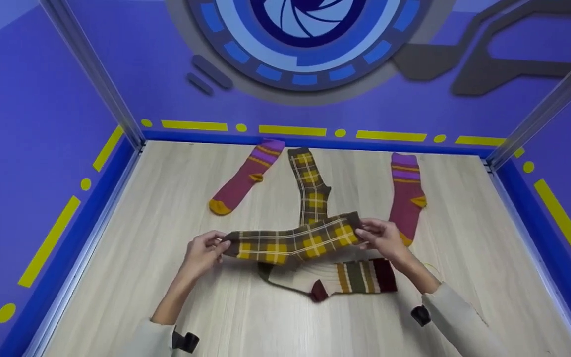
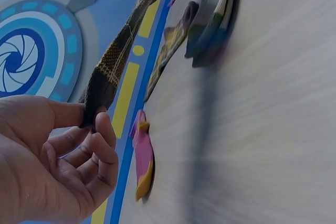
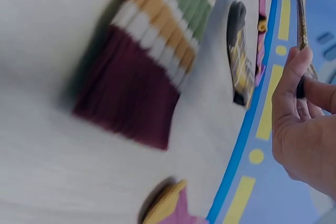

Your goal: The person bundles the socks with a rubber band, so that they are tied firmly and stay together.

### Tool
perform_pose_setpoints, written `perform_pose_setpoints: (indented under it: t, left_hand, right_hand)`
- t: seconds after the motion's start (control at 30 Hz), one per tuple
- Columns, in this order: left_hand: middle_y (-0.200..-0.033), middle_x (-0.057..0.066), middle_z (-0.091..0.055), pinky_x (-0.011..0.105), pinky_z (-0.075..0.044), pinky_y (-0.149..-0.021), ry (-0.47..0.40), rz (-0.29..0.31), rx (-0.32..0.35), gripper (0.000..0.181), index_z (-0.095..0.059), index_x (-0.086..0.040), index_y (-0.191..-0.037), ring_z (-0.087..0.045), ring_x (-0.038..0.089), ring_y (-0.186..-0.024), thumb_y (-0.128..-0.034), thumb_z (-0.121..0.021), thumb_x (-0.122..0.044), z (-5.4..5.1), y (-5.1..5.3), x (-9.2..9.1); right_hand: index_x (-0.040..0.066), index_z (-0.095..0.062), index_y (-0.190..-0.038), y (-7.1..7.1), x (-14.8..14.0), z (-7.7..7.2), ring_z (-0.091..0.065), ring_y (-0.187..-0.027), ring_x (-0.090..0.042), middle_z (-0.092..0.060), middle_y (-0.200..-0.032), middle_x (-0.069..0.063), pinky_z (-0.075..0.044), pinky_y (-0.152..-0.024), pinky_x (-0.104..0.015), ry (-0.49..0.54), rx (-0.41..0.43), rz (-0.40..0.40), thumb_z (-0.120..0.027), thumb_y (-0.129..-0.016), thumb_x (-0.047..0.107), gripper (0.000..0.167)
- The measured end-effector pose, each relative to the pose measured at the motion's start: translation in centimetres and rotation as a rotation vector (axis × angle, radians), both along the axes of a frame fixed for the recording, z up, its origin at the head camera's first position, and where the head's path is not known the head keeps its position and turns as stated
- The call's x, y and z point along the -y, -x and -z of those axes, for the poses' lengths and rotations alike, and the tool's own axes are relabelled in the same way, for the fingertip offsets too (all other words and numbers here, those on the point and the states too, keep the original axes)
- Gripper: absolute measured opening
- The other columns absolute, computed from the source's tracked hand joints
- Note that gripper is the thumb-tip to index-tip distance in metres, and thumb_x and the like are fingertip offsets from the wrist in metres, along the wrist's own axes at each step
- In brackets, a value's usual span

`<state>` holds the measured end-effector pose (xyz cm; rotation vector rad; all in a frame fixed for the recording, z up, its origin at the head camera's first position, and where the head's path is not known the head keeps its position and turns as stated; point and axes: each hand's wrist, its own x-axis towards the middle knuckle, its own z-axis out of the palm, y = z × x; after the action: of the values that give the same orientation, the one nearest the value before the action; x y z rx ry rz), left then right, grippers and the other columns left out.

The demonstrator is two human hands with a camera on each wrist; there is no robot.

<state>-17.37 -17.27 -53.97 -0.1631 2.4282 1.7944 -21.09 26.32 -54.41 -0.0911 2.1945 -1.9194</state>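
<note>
Pale tabletop [image 1: 127, 277] below a plaid sock [image 1: 290, 244], left hand [image 1: 202, 254] and right hand [image 1: 385, 242] in pinching grip (opposite ends).

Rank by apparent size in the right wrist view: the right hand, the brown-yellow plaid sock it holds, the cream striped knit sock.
1. Striped sock, perhaps enlarged by nearness
2. Right hand
3. Held plaid sock
</note>
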Motion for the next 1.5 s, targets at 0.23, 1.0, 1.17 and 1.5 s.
perform_pose_setpoints:
  t: [0.23,1.0,1.17,1.5]
  left_hand:
    - [-0.072,0.004,-0.061,0.020,-0.042,-0.052,-0.021,0.062,-0.010,0.016,-0.067,0.004,-0.109,-0.055,0.011,-0.056,-0.0942,-0.069,-0.001,0.3,0.4,-1.9]
    - [-0.064,0.008,-0.061,0.020,-0.040,-0.049,-0.031,0.251,-0.044,0.017,-0.073,0.001,-0.107,-0.054,0.012,-0.052,-0.0900,-0.073,-0.001,1.9,0.2,-5.6]
    - [-0.064,0.004,-0.060,0.019,-0.037,-0.045,-0.022,0.291,-0.021,0.014,-0.072,0.002,-0.104,-0.052,0.010,-0.050,-0.0904,-0.072,-0.002,3.0,-0.2,-5.8]
    - [-0.064,-0.006,-0.057,0.020,-0.037,-0.047,0.160,0.222,0.004,0.015,-0.072,-0.004,-0.102,-0.052,0.008,-0.051,-0.0882,-0.075,-0.009,4.2,-0.2,-6.1]
  right_hand:
    - [-0.022,-0.044,-0.137,-1.0,-2.3,-0.5,-0.073,-0.076,-0.006,-0.073,-0.092,0.010,-0.062,-0.071,-0.030,0.000,0.023,0.011,-0.060,-0.099,-0.003,0.046]
    - [-0.016,-0.028,-0.150,-4.2,-8.4,-0.5,-0.074,-0.081,-0.011,-0.071,-0.097,0.001,-0.061,-0.072,-0.027,-0.080,0.173,-0.172,-0.058,-0.103,0.007,0.060]
    - [-0.016,-0.028,-0.149,-5.6,-8.9,1.0,-0.075,-0.084,-0.013,-0.073,-0.101,-0.004,-0.061,-0.072,-0.028,-0.065,0.259,-0.217,-0.058,-0.103,0.008,0.059]
    - [-0.012,-0.042,-0.142,-6.5,-8.1,2.9,-0.071,-0.073,-0.015,-0.067,-0.094,-0.010,-0.060,-0.061,-0.029,-0.222,0.191,-0.148,-0.067,-0.097,0.007,0.055]
